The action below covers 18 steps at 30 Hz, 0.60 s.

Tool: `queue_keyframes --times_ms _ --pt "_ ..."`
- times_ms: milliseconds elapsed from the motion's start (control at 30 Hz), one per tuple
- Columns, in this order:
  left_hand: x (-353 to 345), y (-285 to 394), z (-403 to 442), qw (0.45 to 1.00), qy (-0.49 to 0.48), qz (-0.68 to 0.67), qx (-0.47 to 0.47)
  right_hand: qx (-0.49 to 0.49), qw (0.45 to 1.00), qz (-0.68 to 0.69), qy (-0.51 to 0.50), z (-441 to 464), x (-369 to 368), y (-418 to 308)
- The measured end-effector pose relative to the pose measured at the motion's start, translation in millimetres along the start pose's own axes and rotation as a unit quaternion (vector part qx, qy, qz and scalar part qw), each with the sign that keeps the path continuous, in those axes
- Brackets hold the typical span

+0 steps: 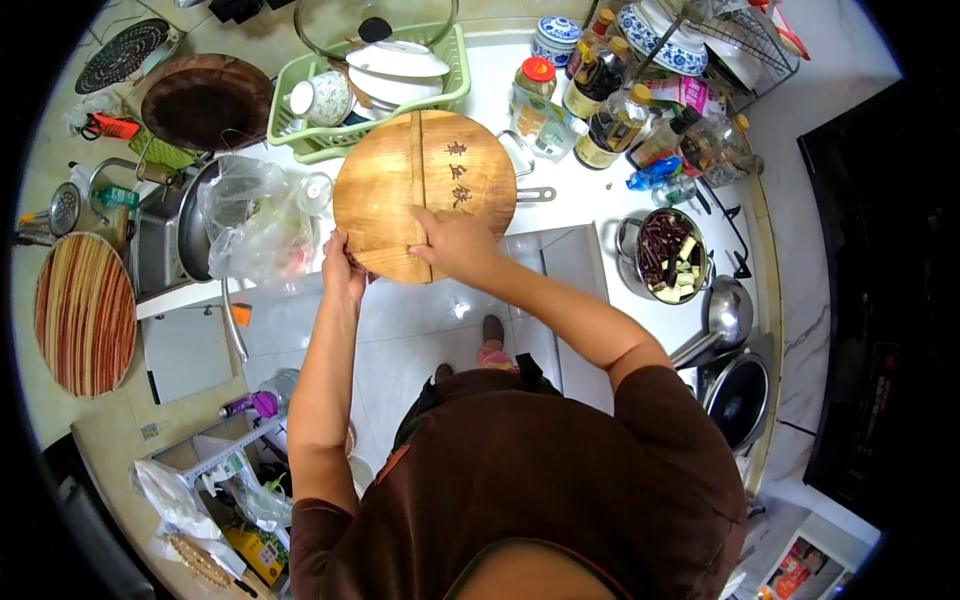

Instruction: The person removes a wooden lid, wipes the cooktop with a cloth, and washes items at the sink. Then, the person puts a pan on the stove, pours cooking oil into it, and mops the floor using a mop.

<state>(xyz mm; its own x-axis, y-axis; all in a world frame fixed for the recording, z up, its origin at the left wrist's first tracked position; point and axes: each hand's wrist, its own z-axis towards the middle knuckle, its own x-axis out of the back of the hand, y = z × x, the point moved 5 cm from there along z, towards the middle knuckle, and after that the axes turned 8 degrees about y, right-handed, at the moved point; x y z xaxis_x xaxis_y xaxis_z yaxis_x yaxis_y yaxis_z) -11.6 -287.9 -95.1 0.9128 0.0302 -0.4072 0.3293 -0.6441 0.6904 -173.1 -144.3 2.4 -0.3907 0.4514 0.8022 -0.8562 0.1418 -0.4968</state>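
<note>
A round wooden lid with a raised bar across it and dark written characters lies in front of me at the counter's edge. My left hand is closed on its near left rim, with some fingers hidden beneath. Over the lid's lower middle, my right hand has its index finger and thumb on the bar, the other fingers curled out of sight. A looped metal handle and a flat metal handle with a slot stick out from under the lid's right side; what they belong to is hidden.
Left of the lid are a clear plastic bag, a frying pan and a sink. Behind stands a green dish rack. Several bottles line the back right. A pot of cut vegetables and a ladle are right.
</note>
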Motion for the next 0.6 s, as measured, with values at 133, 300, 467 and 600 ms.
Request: queue_keyframes --times_ms 133,300,467,600 --pt "7 4 18 0.999 0.001 0.035 0.017 -0.009 0.999 -0.036 -0.005 -6 -16 -21" --pt "36 -2 35 0.995 -0.074 0.039 0.044 -0.038 0.998 -0.033 0.039 -31 -3 -27" --pt "47 1 -5 0.973 -0.200 0.108 0.028 -0.081 0.992 -0.015 0.094 -95 13 -20" --pt "69 -22 -45 0.935 -0.213 0.258 0.120 -0.147 0.984 -0.044 0.096 -166 9 -22"
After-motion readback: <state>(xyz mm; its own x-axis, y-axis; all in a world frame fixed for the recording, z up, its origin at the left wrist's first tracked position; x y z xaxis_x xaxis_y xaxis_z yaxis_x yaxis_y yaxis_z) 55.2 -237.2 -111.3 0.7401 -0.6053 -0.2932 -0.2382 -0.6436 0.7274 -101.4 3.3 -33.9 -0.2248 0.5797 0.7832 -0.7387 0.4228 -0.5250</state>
